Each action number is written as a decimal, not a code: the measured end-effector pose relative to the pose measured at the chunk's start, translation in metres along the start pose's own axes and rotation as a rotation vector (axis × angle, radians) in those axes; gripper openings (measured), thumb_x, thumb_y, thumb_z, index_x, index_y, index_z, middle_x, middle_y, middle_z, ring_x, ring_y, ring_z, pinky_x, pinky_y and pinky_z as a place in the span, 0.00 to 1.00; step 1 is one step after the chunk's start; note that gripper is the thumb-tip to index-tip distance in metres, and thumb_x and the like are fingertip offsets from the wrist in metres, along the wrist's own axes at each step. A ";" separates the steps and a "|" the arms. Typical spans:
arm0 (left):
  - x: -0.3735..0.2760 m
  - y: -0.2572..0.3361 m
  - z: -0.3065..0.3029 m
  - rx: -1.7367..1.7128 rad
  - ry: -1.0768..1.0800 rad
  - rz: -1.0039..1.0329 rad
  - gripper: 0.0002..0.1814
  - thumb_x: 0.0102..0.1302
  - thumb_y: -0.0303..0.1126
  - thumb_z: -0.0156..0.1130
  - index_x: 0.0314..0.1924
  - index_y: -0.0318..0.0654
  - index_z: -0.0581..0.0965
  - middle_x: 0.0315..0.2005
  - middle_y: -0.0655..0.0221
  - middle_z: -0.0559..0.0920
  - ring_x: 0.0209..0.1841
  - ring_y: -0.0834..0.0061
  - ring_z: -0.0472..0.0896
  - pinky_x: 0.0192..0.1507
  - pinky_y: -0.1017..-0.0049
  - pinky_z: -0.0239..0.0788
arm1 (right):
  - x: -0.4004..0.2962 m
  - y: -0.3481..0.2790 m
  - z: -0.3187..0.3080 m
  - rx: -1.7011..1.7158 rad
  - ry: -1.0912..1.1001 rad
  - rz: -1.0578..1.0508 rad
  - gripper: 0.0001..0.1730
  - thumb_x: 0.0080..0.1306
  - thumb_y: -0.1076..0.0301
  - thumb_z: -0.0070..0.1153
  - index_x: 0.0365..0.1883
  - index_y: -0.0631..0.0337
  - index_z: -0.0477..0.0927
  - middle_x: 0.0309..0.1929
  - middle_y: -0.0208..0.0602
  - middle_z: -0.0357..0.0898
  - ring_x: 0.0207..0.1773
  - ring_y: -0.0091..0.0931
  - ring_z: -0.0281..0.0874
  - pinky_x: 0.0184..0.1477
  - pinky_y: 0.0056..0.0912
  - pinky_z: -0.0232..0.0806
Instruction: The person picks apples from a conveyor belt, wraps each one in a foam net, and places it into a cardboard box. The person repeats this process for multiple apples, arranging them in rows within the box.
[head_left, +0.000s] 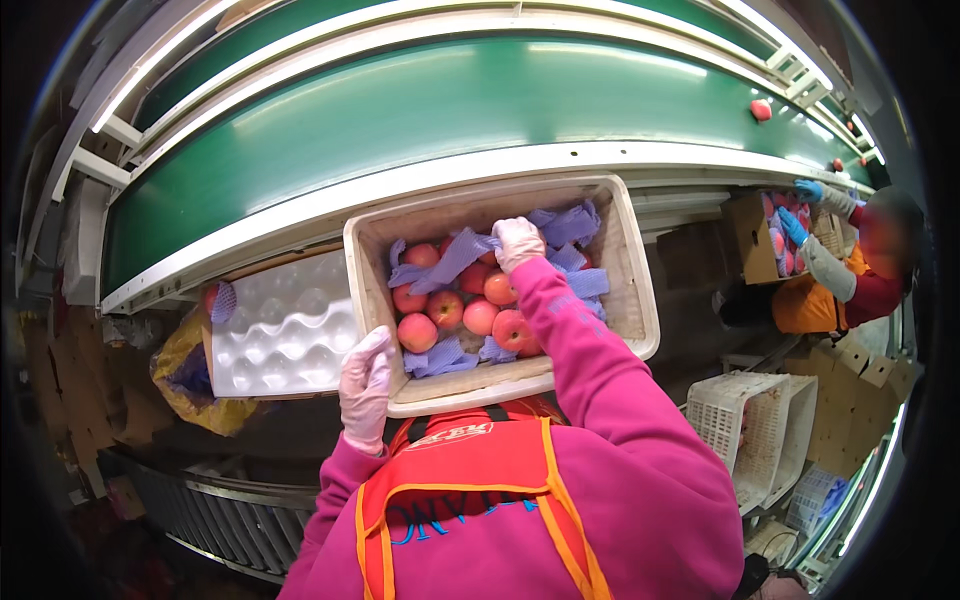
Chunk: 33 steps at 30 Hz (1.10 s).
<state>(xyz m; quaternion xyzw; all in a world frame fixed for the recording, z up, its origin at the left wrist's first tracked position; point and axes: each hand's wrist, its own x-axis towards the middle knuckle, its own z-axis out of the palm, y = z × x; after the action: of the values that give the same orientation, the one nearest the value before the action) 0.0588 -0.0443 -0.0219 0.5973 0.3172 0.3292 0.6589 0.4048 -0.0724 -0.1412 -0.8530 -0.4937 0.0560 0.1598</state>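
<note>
In front of me stands a pale plastic bin (637, 300) with red apples (445, 308) and loose purple foam nets (442, 357) in it. My right hand (519, 244), in a light glove, reaches into the bin above the apples. Its fingers are closed at the end of one long purple foam net (459, 259); the fingertips are partly hidden. Also gloved, my left hand (365, 390) is at the bin's left rim with its fingers curled. Whether it grips the rim is unclear. Left of the bin, a white moulded tray (285, 330) lies on a box, partly covered by the bin.
A green conveyor belt (450, 97) runs beyond the bin, carrying an apple (760, 110) at right. One netted apple (222, 301) sits at the tray's corner. At right, a co-worker with blue gloves (793, 225) handles apples in a carton. White crates (739, 427) stand behind; a roller conveyor (232, 517) is lower left.
</note>
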 end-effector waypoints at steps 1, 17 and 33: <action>0.011 0.007 0.017 0.079 -0.043 0.089 0.20 0.67 0.19 0.52 0.59 0.34 0.70 0.56 0.61 0.73 0.57 0.71 0.73 0.61 0.72 0.63 | -0.017 -0.007 -0.025 0.226 0.078 -0.003 0.13 0.51 0.72 0.60 0.37 0.58 0.77 0.39 0.43 0.79 0.44 0.38 0.76 0.49 0.40 0.68; 0.008 -0.017 0.104 -0.231 -0.323 -0.388 0.04 0.73 0.32 0.47 0.43 0.41 0.66 0.31 0.74 0.72 0.23 0.87 0.69 0.23 0.84 0.64 | -0.187 -0.112 -0.081 1.733 -0.176 0.136 0.19 0.68 0.76 0.48 0.58 0.61 0.68 0.49 0.28 0.74 0.46 0.19 0.74 0.48 0.21 0.68; 0.013 -0.013 0.061 -0.128 -0.582 -0.385 0.06 0.66 0.25 0.58 0.42 0.39 0.73 0.37 0.75 0.77 0.41 0.85 0.73 0.46 0.82 0.66 | -0.150 -0.107 -0.110 0.925 -0.337 0.181 0.02 0.69 0.73 0.52 0.38 0.58 0.72 0.35 0.25 0.72 0.40 0.17 0.71 0.45 0.20 0.67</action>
<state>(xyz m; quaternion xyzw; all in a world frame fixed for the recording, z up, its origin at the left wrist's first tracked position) 0.1170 -0.0697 -0.0295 0.5528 0.2018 0.0344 0.8078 0.2691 -0.1761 -0.0116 -0.7112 -0.3603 0.4195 0.4340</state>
